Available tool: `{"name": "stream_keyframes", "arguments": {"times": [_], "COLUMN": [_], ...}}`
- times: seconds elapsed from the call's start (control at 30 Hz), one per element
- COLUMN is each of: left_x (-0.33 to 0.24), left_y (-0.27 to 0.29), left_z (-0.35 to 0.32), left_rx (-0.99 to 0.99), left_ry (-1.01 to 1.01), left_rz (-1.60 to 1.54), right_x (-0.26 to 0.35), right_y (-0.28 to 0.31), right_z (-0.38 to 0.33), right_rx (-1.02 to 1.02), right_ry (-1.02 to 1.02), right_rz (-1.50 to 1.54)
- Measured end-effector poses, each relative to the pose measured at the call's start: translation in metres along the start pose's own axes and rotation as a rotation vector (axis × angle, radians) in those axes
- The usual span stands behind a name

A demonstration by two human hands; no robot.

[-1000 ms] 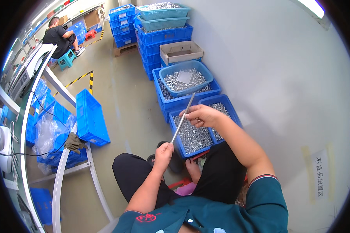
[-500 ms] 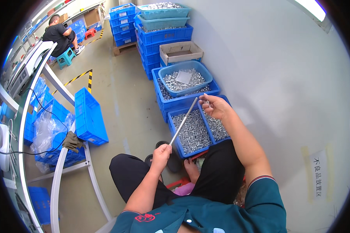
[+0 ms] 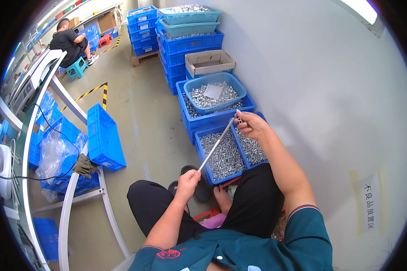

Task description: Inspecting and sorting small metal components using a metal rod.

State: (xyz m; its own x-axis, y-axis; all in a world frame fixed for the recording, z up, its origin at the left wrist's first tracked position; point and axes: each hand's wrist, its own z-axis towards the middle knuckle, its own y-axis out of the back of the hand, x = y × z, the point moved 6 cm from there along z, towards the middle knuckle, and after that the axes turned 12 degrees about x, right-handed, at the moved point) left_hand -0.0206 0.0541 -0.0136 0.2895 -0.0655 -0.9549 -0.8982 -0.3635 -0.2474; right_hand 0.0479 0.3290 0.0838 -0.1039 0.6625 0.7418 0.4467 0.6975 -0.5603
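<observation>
My left hand [image 3: 188, 180] is closed around the lower end of a thin metal rod [image 3: 216, 148], which slants up and to the right. At the rod's far tip, my right hand [image 3: 254, 126] has its fingers bent around a few small shiny metal parts [image 3: 239, 121], ring-like in shape. The fingertips are beside the tip; whether a part sits on it is too small to tell. Beneath both lies a blue bin [image 3: 229, 178] filled with small silvery metal pieces [image 3: 221, 156]. A second section of similar pieces [image 3: 254, 150] lies under my right hand.
Farther off stand a light-blue basket [image 3: 192, 86] of metal parts, an open carton [image 3: 208, 68] and stacked blue crates [image 3: 142, 31]. At left are a white-framed bench [image 3: 70, 194] and a tilted blue crate [image 3: 105, 135]. A person [image 3: 70, 43] sits far left. A wall [image 3: 321, 90] runs along the right.
My right hand has come closer to the rod's tip, and ring-like metal parts now show at its fingers. The left hand keeps its grip, nearly still.
</observation>
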Motion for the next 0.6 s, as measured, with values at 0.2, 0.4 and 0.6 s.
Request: {"name": "stream_keyframes", "arguments": {"times": [0.2,0.4,0.6], "left_x": [0.002,0.002,-0.002], "left_y": [0.001,0.004,0.003], "left_z": [0.002,0.001,0.000], "left_rx": [0.006,-0.019,-0.016], "left_ry": [-0.041,-0.019,-0.029], "left_rz": [0.063,0.075,0.081], "right_x": [-0.005,-0.002,-0.002], "right_y": [-0.002,-0.008,-0.009], "right_z": [-0.001,-0.002,-0.002], "right_rx": [-0.069,-0.088,0.070], "right_ry": [-0.068,-0.082,-0.050], "right_rz": [-0.006,-0.092,-0.057]}}
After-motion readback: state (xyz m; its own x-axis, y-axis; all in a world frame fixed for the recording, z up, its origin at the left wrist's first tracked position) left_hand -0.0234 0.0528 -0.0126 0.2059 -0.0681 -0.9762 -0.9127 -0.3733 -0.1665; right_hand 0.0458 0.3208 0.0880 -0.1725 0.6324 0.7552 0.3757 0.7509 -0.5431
